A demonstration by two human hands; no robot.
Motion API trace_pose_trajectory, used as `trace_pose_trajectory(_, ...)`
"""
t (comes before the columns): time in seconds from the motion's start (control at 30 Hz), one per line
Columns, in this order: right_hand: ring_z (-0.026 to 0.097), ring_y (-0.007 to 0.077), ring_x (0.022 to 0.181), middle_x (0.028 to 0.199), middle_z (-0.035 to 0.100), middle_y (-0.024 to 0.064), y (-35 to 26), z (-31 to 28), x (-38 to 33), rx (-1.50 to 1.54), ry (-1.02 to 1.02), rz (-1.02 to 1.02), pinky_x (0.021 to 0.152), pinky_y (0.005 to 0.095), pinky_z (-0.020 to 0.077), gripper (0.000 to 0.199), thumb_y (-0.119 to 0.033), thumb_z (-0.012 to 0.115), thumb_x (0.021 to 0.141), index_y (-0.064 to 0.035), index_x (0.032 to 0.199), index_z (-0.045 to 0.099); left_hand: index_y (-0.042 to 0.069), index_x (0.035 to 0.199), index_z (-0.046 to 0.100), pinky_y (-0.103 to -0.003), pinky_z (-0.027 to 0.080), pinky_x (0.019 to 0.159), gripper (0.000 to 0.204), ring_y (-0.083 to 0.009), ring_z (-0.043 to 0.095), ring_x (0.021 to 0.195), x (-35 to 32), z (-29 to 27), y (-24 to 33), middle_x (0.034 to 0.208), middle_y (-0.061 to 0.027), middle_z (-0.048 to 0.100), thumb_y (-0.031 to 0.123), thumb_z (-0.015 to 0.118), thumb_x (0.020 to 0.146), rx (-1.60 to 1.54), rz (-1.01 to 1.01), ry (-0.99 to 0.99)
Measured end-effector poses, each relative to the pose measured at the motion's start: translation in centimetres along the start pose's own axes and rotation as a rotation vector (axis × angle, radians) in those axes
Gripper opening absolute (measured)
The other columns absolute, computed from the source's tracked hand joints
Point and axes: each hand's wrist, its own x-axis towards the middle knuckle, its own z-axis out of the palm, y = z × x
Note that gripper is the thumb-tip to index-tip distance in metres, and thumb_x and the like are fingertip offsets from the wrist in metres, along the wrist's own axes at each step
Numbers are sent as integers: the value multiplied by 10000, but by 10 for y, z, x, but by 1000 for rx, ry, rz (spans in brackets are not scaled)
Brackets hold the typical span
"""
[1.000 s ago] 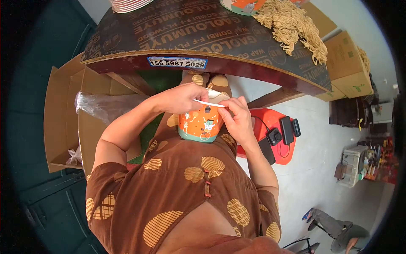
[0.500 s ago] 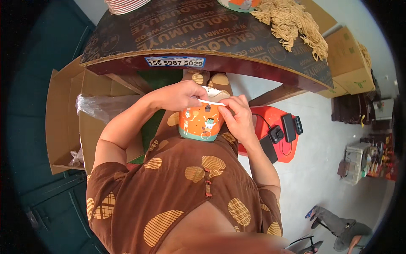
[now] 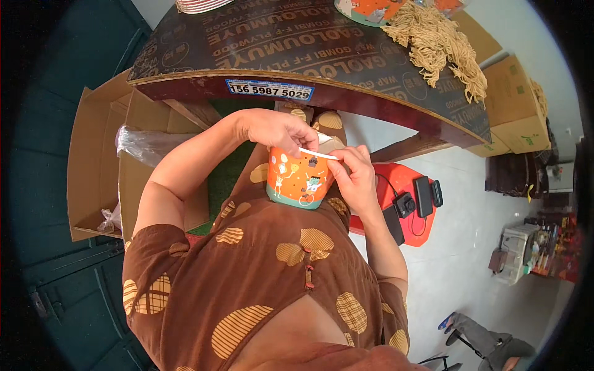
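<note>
An orange paper bucket [image 3: 296, 179] with cartoon figures, a teal base and a white rim rests upright on my lap. My left hand [image 3: 279, 131] reaches over its left rim, thumb outside and fingers curled into the opening. At the right of the rim, my right hand [image 3: 356, 176] pinches the edge between thumb and bent fingers. Both hands are closed on the bucket. What the left fingertips touch inside is partly hidden by the rim.
A dark plywood table [image 3: 266, 43] stands ahead, bearing beige cords [image 3: 436, 46], another orange bucket [image 3: 371, 11] and a white-and-red stack [image 3: 201, 5]. An open cardboard box [image 3: 99, 167] is at left. Electronic devices lie on a red stool [image 3: 427, 234]. A person [image 3: 489, 337] is at lower right.
The view has shifted slightly, so the table and bucket sit a little further right. My left fingers have moved slightly at the rim; both hands stay on the bucket.
</note>
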Motion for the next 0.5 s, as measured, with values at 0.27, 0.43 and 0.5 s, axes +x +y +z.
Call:
trace_pose_trajectory(0.27, 503, 266, 773, 812, 623, 84, -1, 0, 1, -6, -9, -10, 695, 357, 430, 85, -88, 657, 822, -19, 870, 651, -4, 906, 599, -252, 436, 665, 186, -88, 543, 748, -1, -6, -4, 809, 2, 594, 142, 622, 792, 172, -59, -25)
trace_pose_trajectory(0.43, 505, 268, 773, 815, 623, 87, 0, -1, 2, -10, -9, -20, 697, 358, 430, 93, -92, 659, 820, -18, 875, 649, -3, 917, 614, -261, 443, 652, 150, -84, 550, 717, -2, 5, 4, 768, 0, 598, 103, 616, 811, -36, 78, 117)
trace_pose_trajectory(0.5, 504, 269, 774, 816, 624, 88, 1, -1, 1, -16, -11, -13, 697, 359, 430, 93, -92, 660, 820, -18, 876, 649, -7, 921, 613, -252, 450, 660, 138, -72, 549, 734, -3, 6, 4, 784, 0, 601, 80, 618, 814, -4, 84, 122)
